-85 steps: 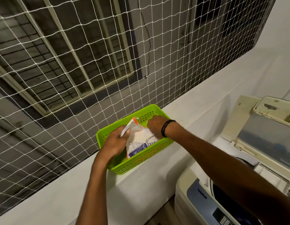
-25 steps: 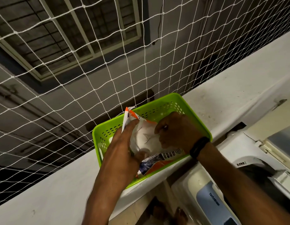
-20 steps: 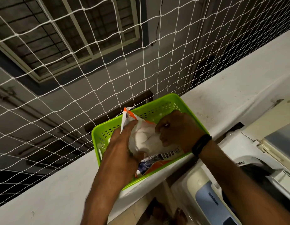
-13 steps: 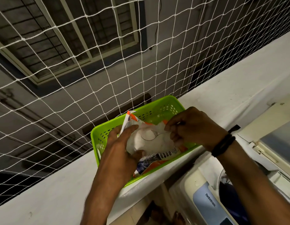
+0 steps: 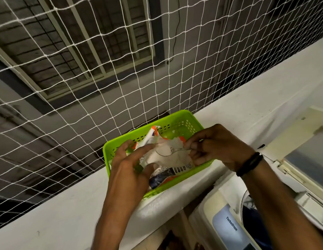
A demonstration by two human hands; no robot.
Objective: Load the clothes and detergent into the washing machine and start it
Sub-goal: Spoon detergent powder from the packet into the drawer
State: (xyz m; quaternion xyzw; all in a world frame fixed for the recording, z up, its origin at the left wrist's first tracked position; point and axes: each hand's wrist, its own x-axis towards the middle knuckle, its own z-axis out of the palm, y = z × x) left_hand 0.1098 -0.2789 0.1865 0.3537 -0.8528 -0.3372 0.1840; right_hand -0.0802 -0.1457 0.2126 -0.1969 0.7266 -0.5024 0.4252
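A white, orange and blue detergent bag [image 5: 172,160] stands in a green plastic basket [image 5: 177,116] on the white ledge. My left hand [image 5: 131,166] grips the bag's left side and holds its mouth open. Over the bag's opening, my right hand [image 5: 215,143] pinches the handle of a clear plastic scoop [image 5: 165,151]. The scoop's bowl lies on white powder. At the bottom right, the top-loading washing machine [image 5: 227,230] has its lid [image 5: 305,159] raised. Dark clothes [image 5: 247,212] show in the drum.
The basket sits near the front edge of the white ledge [image 5: 247,109], which runs from lower left to upper right. White safety netting [image 5: 121,69] rises right behind it. The machine stands directly below the ledge on the right.
My right hand has drawn back to the right out of the bag's mouth, and the clear scoop now shows over the powder. My left hand has kept its hold on the bag.
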